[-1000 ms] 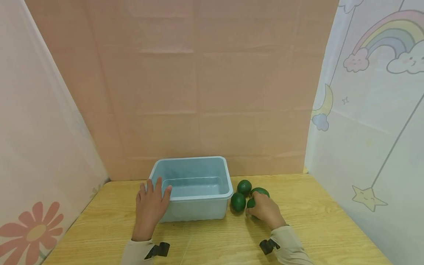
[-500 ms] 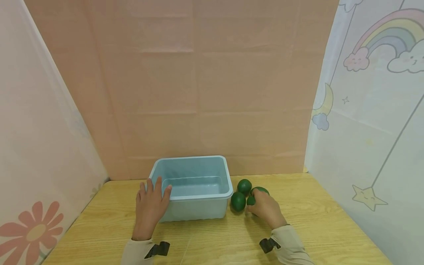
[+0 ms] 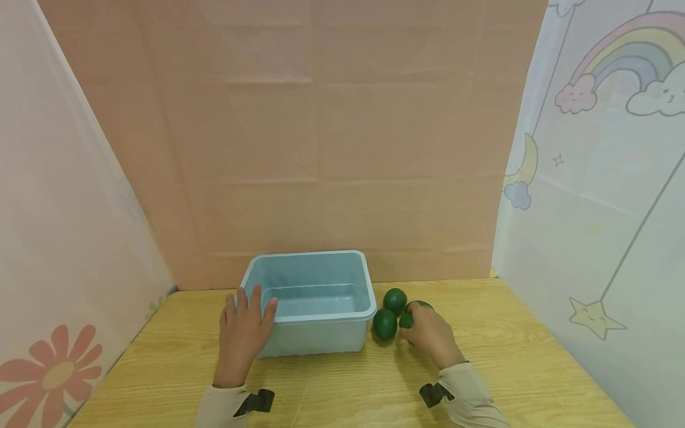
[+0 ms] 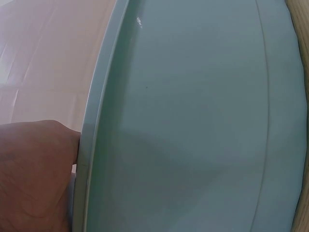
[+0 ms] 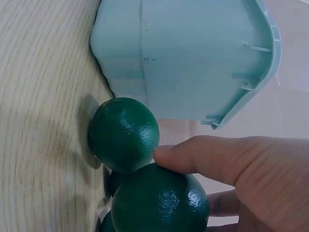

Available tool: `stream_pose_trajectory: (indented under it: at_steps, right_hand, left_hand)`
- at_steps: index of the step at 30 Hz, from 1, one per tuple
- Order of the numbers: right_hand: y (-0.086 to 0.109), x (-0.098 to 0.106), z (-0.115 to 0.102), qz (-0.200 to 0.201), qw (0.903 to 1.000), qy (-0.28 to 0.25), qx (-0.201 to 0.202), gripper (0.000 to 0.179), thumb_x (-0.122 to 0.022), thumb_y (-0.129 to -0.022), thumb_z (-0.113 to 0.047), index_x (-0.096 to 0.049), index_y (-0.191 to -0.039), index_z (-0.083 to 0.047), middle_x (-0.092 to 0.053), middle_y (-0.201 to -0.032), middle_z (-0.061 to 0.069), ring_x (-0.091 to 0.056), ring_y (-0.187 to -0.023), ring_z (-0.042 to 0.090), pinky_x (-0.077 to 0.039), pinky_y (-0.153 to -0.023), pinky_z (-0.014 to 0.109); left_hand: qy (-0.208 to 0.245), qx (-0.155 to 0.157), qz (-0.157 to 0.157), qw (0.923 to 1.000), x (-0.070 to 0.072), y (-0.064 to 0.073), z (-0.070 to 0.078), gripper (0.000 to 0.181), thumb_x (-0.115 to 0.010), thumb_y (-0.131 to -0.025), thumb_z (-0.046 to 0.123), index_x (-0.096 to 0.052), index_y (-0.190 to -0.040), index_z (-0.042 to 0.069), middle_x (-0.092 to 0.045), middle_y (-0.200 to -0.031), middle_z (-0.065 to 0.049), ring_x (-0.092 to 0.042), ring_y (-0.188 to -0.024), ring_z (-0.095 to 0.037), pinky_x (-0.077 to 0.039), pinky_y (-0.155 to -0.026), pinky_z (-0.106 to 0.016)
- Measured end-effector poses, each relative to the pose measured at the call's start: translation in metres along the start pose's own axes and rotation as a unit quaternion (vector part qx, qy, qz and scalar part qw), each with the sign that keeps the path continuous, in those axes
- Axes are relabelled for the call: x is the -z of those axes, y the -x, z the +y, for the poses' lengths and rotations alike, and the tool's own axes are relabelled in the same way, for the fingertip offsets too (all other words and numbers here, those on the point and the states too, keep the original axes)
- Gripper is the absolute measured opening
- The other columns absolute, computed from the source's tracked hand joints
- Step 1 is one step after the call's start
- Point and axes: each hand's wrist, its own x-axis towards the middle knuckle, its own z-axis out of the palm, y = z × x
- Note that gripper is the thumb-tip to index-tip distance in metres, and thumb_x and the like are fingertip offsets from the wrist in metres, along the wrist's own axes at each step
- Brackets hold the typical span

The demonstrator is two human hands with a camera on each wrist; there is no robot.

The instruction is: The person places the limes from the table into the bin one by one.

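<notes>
A pale blue plastic bin (image 3: 316, 337) stands on the table, nothing visible inside it. My left hand (image 3: 243, 333) rests at its front left corner, fingers spread and nearly straight over the rim, which also shows beside the hand (image 4: 36, 174) in the left wrist view. Right of the bin sit several glossy dark green round fruits, such as this one (image 3: 385, 325) and one behind it (image 3: 395, 301). My right hand (image 3: 430, 336) grips the nearest right fruit (image 5: 161, 200) between thumb and fingers. Another fruit (image 3: 420, 304) is partly hidden behind that hand.
The wood-grain table (image 3: 332, 392) ends at a peach cloth backdrop (image 3: 342, 148). White printed cloths flank it, the left with a flower (image 3: 59, 374), the right with a rainbow (image 3: 631, 53). In the right wrist view, the bin's wall (image 5: 183, 63) stands close to the fruits.
My right hand has shifted very slightly on the fruit, covering a bit more of the one behind. The left hand and the bin have stayed in place.
</notes>
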Motion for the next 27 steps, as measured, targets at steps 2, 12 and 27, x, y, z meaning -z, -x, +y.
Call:
stream_pose_trajectory:
  at_steps: [2, 12, 27]
  right_hand:
    - [-0.0004, -0.0002, 0.0002, 0.001, 1.0000, 0.000, -0.001, 0.055, -0.084, -0.080, -0.020, -0.061, -0.120, 0.009, -0.069, -0.107, 0.020, -0.067, -0.093, 0.036, -0.056, -0.074, 0.052]
    - [0.0007, 0.0030, -0.0035, 0.002, 1.0000, -0.002, -0.006, 0.053, -0.084, -0.081, -0.021, -0.061, -0.119, 0.008, -0.069, -0.101, 0.016, -0.066, -0.085, 0.029, -0.056, -0.068, 0.047]
    - [-0.0014, 0.0017, -0.0018, 0.021, 0.9998, -0.004, 0.007, 0.049, -0.083, -0.081, -0.021, -0.061, -0.114, 0.008, -0.067, -0.093, 0.013, -0.062, -0.077, 0.023, -0.053, -0.062, 0.040]
  left_hand:
    - [0.000, 0.000, 0.000, 1.0000, 0.0002, -0.0002, 0.0000, 0.059, -0.046, -0.107, 0.036, -0.040, -0.148, -0.007, -0.032, -0.146, -0.044, -0.018, -0.138, -0.065, -0.021, -0.107, -0.073]
    - [-0.002, 0.001, 0.000, 1.0000, 0.0010, 0.0001, 0.0009, 0.059, -0.046, -0.107, 0.035, -0.041, -0.147, -0.007, -0.031, -0.146, -0.044, -0.019, -0.137, -0.065, -0.021, -0.107, -0.073]
    - [-0.005, 0.003, -0.002, 1.0000, 0.0003, -0.0006, 0.0009, 0.059, -0.045, -0.107, 0.036, -0.040, -0.147, -0.007, -0.031, -0.146, -0.044, -0.018, -0.138, -0.065, -0.021, -0.107, -0.073]
